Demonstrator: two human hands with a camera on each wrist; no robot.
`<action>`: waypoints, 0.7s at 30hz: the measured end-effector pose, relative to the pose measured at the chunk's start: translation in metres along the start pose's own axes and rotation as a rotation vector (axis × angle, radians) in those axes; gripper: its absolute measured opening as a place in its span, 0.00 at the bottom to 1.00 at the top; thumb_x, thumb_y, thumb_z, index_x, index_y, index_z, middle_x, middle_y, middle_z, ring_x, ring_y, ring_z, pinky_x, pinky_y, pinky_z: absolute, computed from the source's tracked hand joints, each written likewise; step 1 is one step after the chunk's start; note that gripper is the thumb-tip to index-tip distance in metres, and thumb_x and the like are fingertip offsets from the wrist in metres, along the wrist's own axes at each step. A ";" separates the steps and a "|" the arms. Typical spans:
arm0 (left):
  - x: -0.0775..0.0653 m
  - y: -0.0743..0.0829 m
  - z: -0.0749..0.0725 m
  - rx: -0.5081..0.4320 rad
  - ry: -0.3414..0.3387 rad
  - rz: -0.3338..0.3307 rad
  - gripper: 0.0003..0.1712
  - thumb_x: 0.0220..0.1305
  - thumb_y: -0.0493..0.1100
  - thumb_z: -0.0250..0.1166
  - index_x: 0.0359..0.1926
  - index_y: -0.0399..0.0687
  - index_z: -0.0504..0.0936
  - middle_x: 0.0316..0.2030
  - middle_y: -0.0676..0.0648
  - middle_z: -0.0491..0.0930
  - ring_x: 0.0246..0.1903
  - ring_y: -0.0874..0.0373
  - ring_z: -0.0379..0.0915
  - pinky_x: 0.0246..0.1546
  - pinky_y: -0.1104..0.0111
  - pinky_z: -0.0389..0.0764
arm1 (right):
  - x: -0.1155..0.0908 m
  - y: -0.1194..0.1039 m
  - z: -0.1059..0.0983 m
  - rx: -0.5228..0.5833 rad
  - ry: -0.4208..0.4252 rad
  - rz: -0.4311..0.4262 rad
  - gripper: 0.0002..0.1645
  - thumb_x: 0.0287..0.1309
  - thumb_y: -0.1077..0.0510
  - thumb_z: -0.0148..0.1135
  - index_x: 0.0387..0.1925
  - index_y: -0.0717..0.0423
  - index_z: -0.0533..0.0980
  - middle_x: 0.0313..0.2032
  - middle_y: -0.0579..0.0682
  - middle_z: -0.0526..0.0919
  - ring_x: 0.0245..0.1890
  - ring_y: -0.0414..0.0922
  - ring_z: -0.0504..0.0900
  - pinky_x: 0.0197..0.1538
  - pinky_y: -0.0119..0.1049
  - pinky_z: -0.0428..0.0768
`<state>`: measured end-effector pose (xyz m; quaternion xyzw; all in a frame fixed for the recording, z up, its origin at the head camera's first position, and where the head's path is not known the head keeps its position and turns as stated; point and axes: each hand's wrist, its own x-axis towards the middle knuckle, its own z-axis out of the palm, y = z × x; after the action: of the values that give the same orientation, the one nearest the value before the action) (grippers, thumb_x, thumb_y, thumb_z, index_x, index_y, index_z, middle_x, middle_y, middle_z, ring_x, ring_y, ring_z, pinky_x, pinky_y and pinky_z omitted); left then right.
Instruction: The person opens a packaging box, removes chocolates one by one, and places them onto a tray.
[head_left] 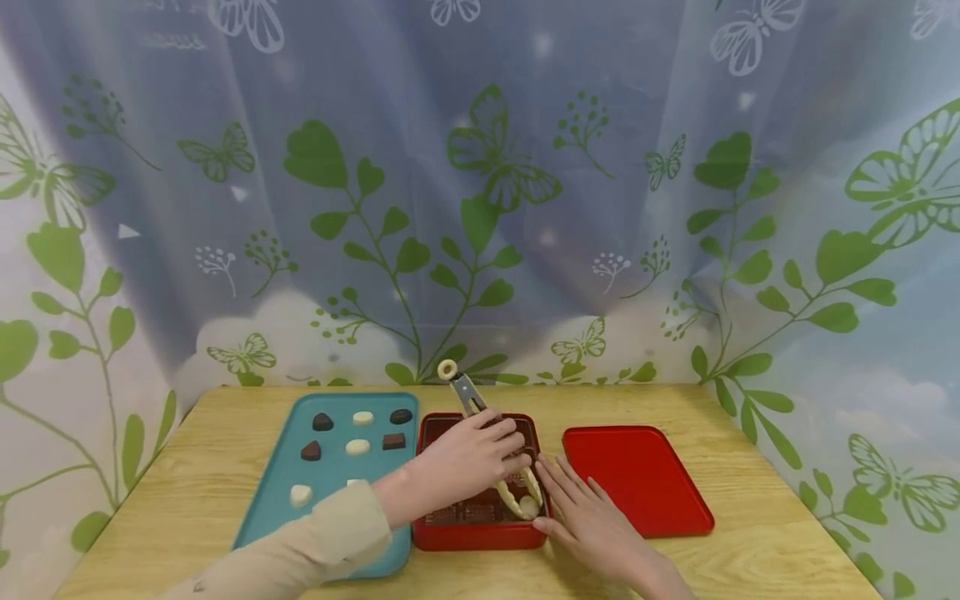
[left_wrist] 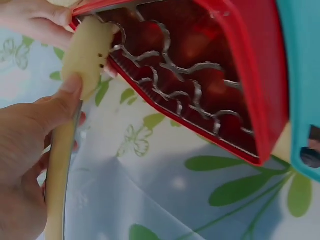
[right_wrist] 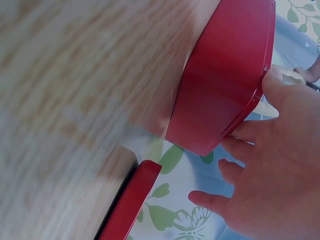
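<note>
My left hand (head_left: 480, 454) grips a pair of tongs (head_left: 467, 390) with cream-coloured arms and a ring at the far end. Between the tong tips, at the front right corner of a red box (head_left: 480, 537), is a round white chocolate (head_left: 529, 507). The box holds a brown plastic insert (left_wrist: 195, 45) with wavy-edged compartments. In the left wrist view, the thumb presses on one cream tong arm (left_wrist: 87, 55), which has small dark dots. My right hand (head_left: 592, 512), fingers extended, touches the box's right side; the right wrist view shows its thumb at the rim.
Left of the box lies a teal tray (head_left: 251, 508) with several dark chocolates (head_left: 393, 442) and white chocolates (head_left: 357, 447) spaced apart. A flat red lid (head_left: 637, 475) lies to the right. Behind the wooden table (head_left: 757, 467) hangs a patterned curtain (head_left: 600, 217).
</note>
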<state>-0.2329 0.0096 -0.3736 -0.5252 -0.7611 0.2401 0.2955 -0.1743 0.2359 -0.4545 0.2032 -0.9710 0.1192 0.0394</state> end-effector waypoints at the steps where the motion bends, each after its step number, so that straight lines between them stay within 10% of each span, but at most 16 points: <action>1: -0.004 -0.002 0.000 -0.021 0.019 -0.019 0.25 0.57 0.54 0.63 0.58 0.68 0.72 0.52 0.59 0.73 0.55 0.60 0.65 0.61 0.62 0.63 | 0.000 0.000 0.000 0.005 -0.003 0.000 0.42 0.62 0.32 0.39 0.71 0.46 0.48 0.71 0.46 0.49 0.70 0.49 0.47 0.63 0.61 0.55; 21: -0.086 -0.042 0.003 -0.182 0.062 -0.301 0.32 0.54 0.54 0.64 0.61 0.63 0.69 0.50 0.53 0.73 0.52 0.54 0.67 0.54 0.58 0.67 | 0.000 -0.002 0.002 -0.018 0.015 -0.009 0.42 0.62 0.35 0.44 0.71 0.47 0.47 0.71 0.44 0.47 0.71 0.48 0.46 0.64 0.60 0.55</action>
<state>-0.2388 -0.0858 -0.3646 -0.4369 -0.8402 0.1069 0.3027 -0.1737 0.2342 -0.4557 0.2064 -0.9708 0.1120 0.0488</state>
